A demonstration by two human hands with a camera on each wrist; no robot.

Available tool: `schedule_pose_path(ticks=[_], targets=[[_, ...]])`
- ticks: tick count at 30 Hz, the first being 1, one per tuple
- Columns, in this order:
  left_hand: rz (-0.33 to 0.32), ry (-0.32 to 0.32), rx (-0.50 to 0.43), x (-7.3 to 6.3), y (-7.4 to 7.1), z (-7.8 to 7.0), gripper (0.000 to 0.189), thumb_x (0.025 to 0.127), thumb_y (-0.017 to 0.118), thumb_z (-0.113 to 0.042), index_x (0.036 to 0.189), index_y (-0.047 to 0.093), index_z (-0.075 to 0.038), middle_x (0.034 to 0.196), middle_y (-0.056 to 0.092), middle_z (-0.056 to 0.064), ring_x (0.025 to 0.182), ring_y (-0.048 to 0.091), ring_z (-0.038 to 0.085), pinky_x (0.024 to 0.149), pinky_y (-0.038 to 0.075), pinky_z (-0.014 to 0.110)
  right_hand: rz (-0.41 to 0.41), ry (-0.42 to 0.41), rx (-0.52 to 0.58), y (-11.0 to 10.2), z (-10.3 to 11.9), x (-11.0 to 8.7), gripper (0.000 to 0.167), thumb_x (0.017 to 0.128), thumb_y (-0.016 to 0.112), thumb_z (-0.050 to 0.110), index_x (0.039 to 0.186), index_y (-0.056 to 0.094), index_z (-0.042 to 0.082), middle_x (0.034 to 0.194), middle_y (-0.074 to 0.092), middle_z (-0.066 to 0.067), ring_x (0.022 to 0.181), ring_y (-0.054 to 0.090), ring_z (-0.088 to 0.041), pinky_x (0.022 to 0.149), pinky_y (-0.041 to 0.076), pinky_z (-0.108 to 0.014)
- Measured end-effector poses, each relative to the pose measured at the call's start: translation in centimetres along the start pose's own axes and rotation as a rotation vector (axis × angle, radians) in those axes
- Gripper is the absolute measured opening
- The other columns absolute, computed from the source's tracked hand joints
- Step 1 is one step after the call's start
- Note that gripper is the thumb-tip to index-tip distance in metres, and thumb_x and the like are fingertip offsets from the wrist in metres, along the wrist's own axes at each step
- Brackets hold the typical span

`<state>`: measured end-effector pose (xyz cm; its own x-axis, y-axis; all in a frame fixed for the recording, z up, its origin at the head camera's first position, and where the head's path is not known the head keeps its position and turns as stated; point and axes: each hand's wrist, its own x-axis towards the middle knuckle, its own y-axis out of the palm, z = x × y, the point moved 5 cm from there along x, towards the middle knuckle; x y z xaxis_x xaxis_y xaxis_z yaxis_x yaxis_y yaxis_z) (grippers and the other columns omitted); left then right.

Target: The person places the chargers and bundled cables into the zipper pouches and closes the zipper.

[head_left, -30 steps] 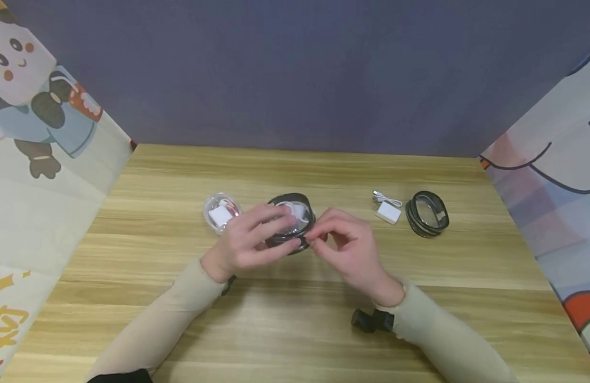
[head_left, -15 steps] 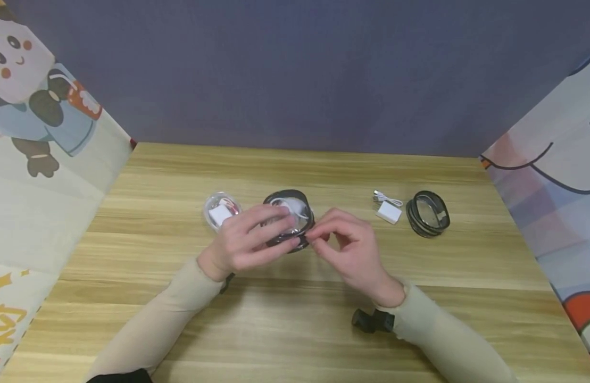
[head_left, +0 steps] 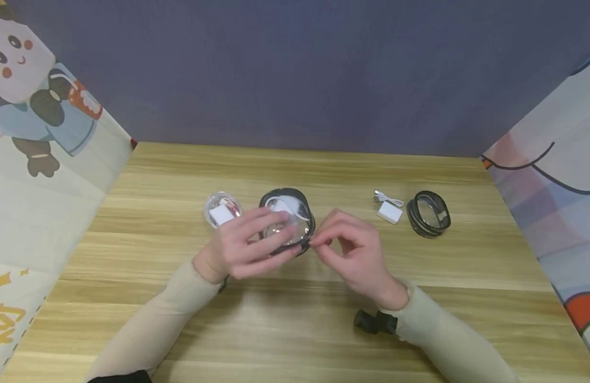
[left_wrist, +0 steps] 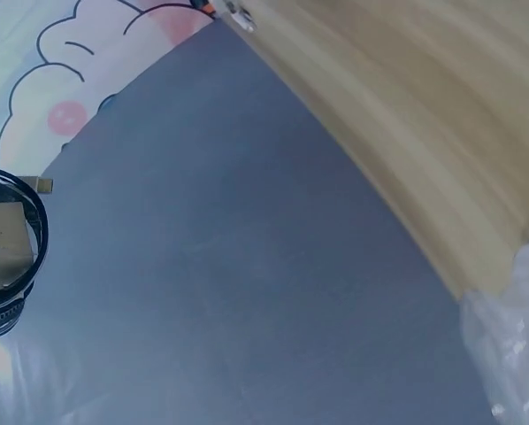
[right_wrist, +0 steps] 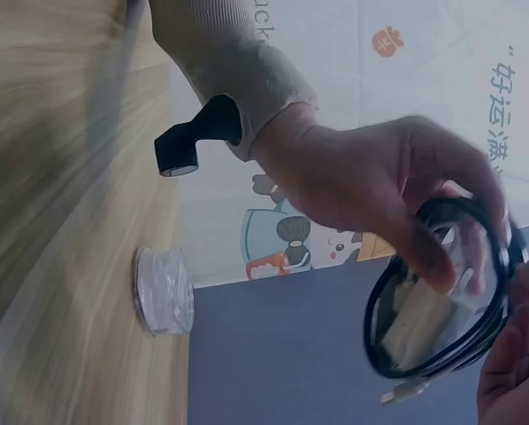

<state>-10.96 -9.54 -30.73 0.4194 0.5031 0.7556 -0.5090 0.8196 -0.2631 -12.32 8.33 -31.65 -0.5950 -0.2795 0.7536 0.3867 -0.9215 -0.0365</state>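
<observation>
A small round case point(head_left: 295, 205) with a clear face and black rim is held above the table. Inside it are a white charger block and a white cable. My left hand point(head_left: 254, 242) grips it from the left, its thumb across the clear face in the right wrist view. At the rim's right side, the thumb and forefinger of my right hand point(head_left: 354, 252) pinch something small that their tips hide. A small metal tab point(right_wrist: 404, 390) sticks out from the rim in the right wrist view. The left wrist view catches part of the case point(left_wrist: 6, 252) at its left edge.
Left of the hands sits a clear round pack point(head_left: 221, 209) with a white block and cable. To the right lie a white charger block point(head_left: 389, 212), a white cable point(head_left: 389, 199) and another black-rimmed round case point(head_left: 428, 214). A dark wall point(head_left: 295, 74) stands behind the table.
The case has tilted, so more of its clear face shows, and its front edge has come slightly nearer. My left hand has shifted a little left; the right still pinches at the rim.
</observation>
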Motion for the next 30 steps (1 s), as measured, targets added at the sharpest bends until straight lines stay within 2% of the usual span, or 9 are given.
schedule_pose_path(ticks=[5,9,15,18,21,25,27,30], targets=[[0.006,0.069,0.062,0.4,-0.2,-0.4,0.011,0.089,0.071,-0.012,0.1,0.073,-0.014,0.102,0.073,0.008,0.09,0.071,0.03,0.075,0.061,0.041,0.014,-0.072,0.029,0.2,0.3,0.0,0.01,0.078,0.064,-0.013,0.083,0.067,-0.005,0.082,0.065,-0.01,0.075,0.057,-0.019,0.07,0.054,-0.026],[-0.022,0.109,0.091,0.6,-0.4,-0.6,0.01,0.089,0.072,-0.014,0.098,0.072,-0.017,0.102,0.073,0.005,0.091,0.07,0.028,0.073,0.061,0.039,0.021,-0.116,0.049,0.3,0.5,0.0,0.007,0.078,0.065,-0.01,0.081,0.066,-0.004,0.081,0.065,-0.011,0.077,0.059,-0.02,0.076,0.055,-0.029],[-0.045,0.132,0.093,0.4,-0.3,-1.0,0.012,0.088,0.072,-0.013,0.1,0.07,-0.017,0.102,0.073,0.004,0.092,0.07,0.028,0.071,0.061,0.036,0.038,-0.144,0.148,0.4,0.3,-0.1,0.005,0.08,0.067,-0.007,0.081,0.064,-0.003,0.083,0.065,-0.01,0.083,0.06,-0.022,0.084,0.055,-0.033],[-0.051,0.143,0.08,0.4,-0.3,-1.2,0.014,0.087,0.073,-0.016,0.101,0.071,-0.016,0.104,0.073,0.005,0.093,0.07,0.029,0.074,0.06,0.036,0.037,-0.196,0.153,0.4,0.4,-0.1,0.01,0.075,0.065,-0.011,0.079,0.063,-0.002,0.081,0.063,-0.01,0.081,0.059,-0.023,0.083,0.054,-0.033],[-0.057,0.15,0.074,0.5,-0.3,-1.3,0.017,0.086,0.074,-0.019,0.103,0.073,-0.016,0.105,0.072,0.006,0.093,0.07,0.029,0.075,0.06,0.038,0.026,-0.271,0.168,0.4,0.9,-0.1,0.011,0.072,0.064,-0.012,0.077,0.063,-0.002,0.08,0.062,-0.012,0.079,0.057,-0.024,0.091,0.054,-0.037],[-0.026,0.154,0.107,0.5,-0.3,-1.3,0.023,0.088,0.071,-0.025,0.111,0.072,-0.019,0.108,0.07,0.003,0.096,0.069,0.03,0.076,0.059,0.043,0.017,-0.353,0.194,0.5,1.6,0.0,0.008,0.074,0.066,-0.011,0.074,0.062,-0.004,0.08,0.061,-0.013,0.078,0.055,-0.025,0.102,0.049,-0.045],[0.007,0.157,0.129,0.3,-0.2,-1.3,0.028,0.09,0.069,-0.028,0.117,0.07,-0.021,0.112,0.067,0.002,0.098,0.068,0.031,0.077,0.059,0.047,0.018,-0.376,0.196,0.6,1.8,0.0,0.008,0.073,0.066,-0.012,0.073,0.061,-0.005,0.08,0.061,-0.013,0.077,0.055,-0.025,0.103,0.048,-0.048],[0.053,0.137,0.115,0.1,-0.2,-1.3,0.035,0.091,0.066,-0.028,0.125,0.065,-0.019,0.118,0.062,0.004,0.101,0.066,0.033,0.078,0.059,0.05,0.028,-0.387,0.206,0.7,2.0,0.1,0.008,0.073,0.065,-0.013,0.073,0.061,-0.005,0.079,0.061,-0.014,0.076,0.054,-0.026,0.104,0.046,-0.049]])
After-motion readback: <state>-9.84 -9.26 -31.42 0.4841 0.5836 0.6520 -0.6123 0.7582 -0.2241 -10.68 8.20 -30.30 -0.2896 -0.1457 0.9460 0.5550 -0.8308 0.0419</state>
